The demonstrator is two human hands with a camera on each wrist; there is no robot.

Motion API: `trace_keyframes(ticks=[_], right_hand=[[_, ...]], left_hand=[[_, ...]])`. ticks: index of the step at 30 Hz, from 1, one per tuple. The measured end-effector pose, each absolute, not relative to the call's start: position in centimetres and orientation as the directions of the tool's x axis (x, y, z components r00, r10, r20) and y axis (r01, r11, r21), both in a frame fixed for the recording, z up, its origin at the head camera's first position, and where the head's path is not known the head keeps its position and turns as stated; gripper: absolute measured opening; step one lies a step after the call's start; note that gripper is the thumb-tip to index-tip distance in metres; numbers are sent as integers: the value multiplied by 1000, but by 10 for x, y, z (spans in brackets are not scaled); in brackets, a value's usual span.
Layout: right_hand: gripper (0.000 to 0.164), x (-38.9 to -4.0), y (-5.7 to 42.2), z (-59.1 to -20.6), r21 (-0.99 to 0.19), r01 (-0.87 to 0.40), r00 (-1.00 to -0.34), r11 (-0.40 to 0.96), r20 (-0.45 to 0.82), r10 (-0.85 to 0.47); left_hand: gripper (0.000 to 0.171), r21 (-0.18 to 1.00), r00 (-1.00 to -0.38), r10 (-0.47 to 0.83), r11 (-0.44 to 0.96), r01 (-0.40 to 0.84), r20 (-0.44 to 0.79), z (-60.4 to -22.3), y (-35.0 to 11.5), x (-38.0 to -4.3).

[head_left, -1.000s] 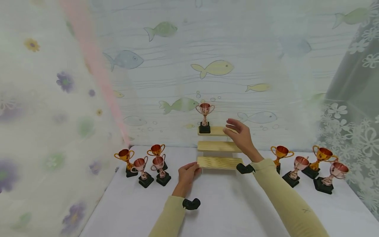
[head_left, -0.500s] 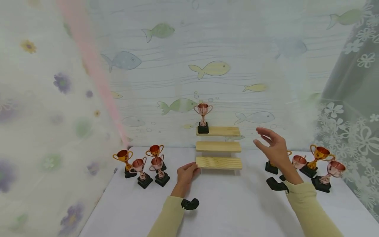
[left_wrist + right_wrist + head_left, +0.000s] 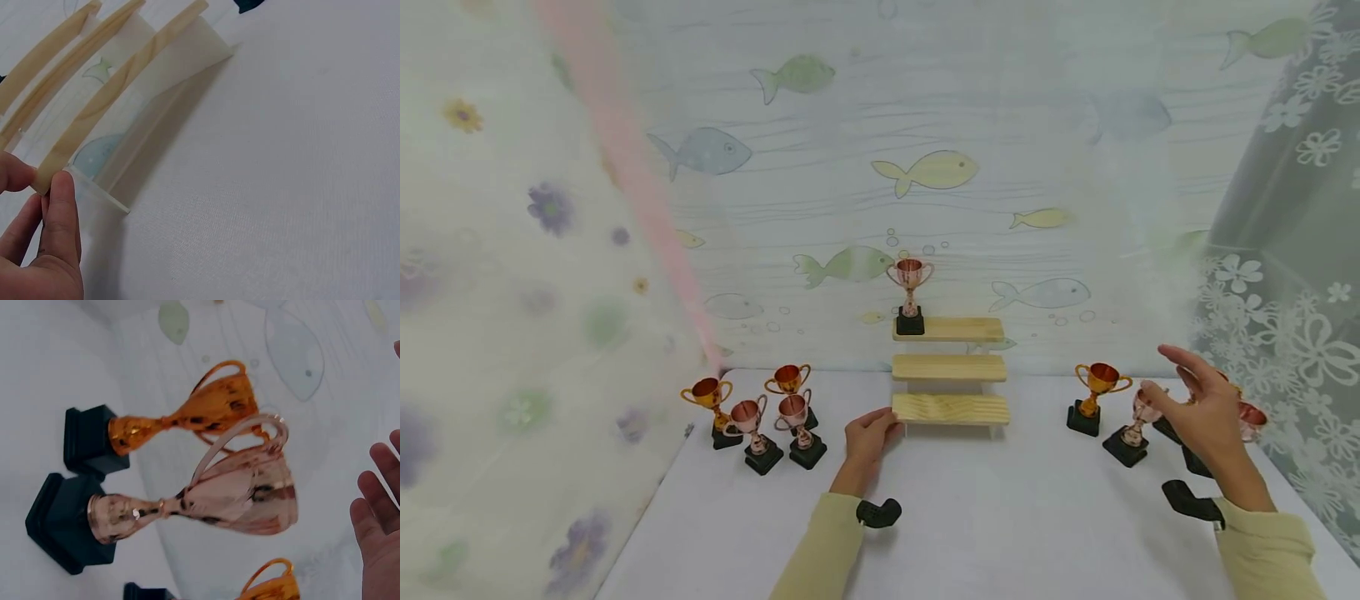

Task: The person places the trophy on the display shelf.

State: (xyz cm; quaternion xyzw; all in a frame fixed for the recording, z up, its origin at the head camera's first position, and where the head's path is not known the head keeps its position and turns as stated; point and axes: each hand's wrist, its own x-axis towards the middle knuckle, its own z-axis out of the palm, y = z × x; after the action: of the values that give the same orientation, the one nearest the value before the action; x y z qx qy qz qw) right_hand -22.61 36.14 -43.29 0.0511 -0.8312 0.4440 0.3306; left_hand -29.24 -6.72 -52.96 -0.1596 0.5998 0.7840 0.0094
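My left hand [image 3: 867,440] pinches the left end of the lowest step of a three-tier wooden display stand [image 3: 955,409]; the left wrist view shows thumb and fingers on the board's [image 3: 94,112] corner. On the stand's top step, at its left end, stands a rose-gold trophy [image 3: 910,279] with a black base. My right hand [image 3: 1213,429], fingers spread and holding nothing, hovers over the right group of trophies. Beside it are a gold trophy [image 3: 1099,382] and a rose-gold trophy [image 3: 1131,433], also close in the right wrist view [image 3: 250,494]. The hand partly hides two others behind it.
At the table's [image 3: 970,517] left stand several trophies, gold [image 3: 706,392] and rose-gold [image 3: 747,417]. A fish-printed curtain [image 3: 940,100] hangs right behind the stand. A flowered curtain [image 3: 542,333] borders the left side, and lace [image 3: 1285,333] hangs at the right.
My right hand has moved from beside the stand's top step rightward and down to the right trophies. My left hand keeps its hold on the lowest step. The view shifts slightly.
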Motion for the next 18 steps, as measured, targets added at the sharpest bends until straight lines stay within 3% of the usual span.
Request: trace_keyframes(ticks=[9, 18], right_hand=[[74, -226, 382, -461, -747, -170, -923, 643, 349, 162], [63, -228, 396, -483, -846, -238, -940, 477, 324, 107]], left_hand=[[32, 934, -949, -173, -292, -207, -264, -529, -68, -291], [34, 937, -952, -163, -281, -208, -260, -526, -68, -289]])
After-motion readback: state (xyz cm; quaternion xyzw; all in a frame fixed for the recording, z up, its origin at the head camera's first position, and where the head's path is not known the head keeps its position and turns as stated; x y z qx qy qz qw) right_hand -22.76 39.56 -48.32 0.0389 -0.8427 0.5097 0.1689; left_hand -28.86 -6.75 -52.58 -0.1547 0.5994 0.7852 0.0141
